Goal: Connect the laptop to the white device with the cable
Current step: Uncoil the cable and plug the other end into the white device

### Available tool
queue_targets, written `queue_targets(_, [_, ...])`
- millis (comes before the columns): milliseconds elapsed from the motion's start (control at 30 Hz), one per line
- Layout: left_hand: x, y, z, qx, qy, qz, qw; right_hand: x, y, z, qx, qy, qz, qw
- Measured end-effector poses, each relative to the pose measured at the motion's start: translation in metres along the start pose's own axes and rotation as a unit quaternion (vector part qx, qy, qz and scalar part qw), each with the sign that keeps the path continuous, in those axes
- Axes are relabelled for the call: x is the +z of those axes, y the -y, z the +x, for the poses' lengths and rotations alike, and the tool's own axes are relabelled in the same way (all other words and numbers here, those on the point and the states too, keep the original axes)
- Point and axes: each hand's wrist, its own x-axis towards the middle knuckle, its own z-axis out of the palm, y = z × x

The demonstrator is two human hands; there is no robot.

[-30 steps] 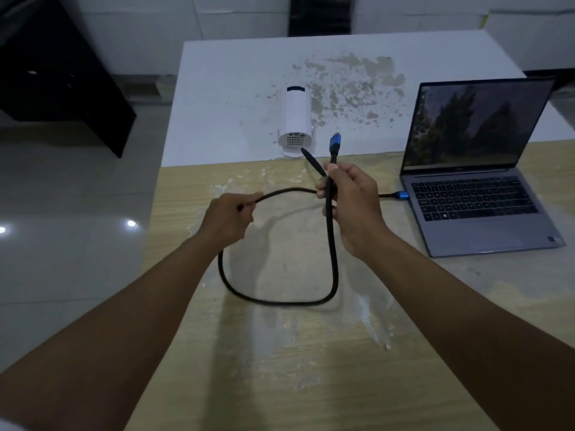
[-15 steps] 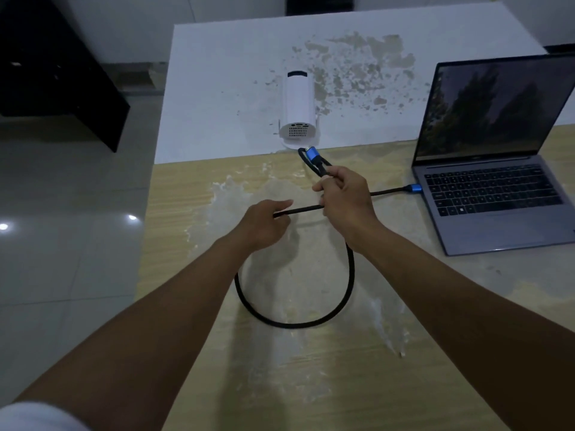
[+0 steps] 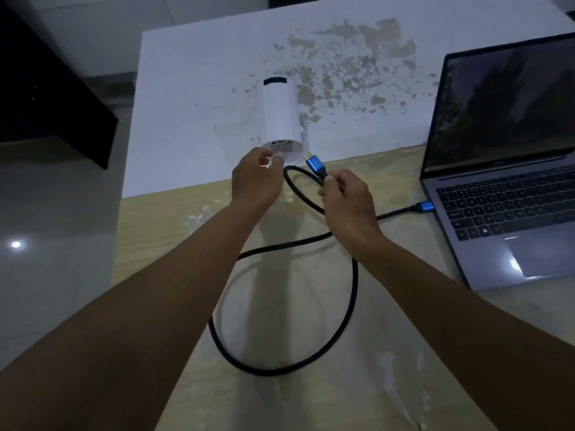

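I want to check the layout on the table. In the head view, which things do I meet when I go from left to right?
left hand → white device → free blue plug → right hand → plug at the laptop's side → laptop

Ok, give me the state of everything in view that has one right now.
Grey open laptop: lid up, screen lit.
Black braided cable: looped on the table, one blue plug at the laptop's left edge.
Free blue plug: unplugged, aimed at the device.
White cylindrical device: no cable in it.
Right hand: grip shut on the cable behind the free plug.
Left hand: at the device's near end, fingers curled.
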Motion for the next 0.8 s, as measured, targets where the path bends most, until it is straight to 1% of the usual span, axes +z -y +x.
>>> queue_targets(100, [0.006,0.004,0.014,-0.009,-0.053,0.002,0.999,0.010,0.001,0.014,0.006,0.017,0.028,0.999])
queue_targets(200, [0.007,0.007,0.032,-0.043,-0.077,-0.017,0.996,0.025,0.000,0.026,0.039,0.050,0.046,0.997])
queue_targets(300, [0.008,0.009,0.049,-0.026,-0.055,-0.016,0.998,0.043,-0.006,0.031,0.083,0.076,0.095,0.989])
queue_targets(367, [0.010,0.010,0.057,-0.016,-0.033,-0.018,0.999,0.052,-0.014,0.031,0.079,0.076,0.090,0.990])
queue_targets(500, [0.017,0.010,0.073,-0.010,0.011,-0.041,0.999,0.067,-0.028,0.033,0.069,0.029,0.091,0.993])
queue_targets(633, [0.024,0.001,0.091,0.002,0.039,-0.065,0.997,0.077,-0.027,0.044,0.059,0.005,0.097,0.994])
queue_targets(800, [0.030,-0.004,0.107,-0.032,0.069,-0.123,0.989,0.087,-0.023,0.055,0.056,0.002,0.157,0.986])
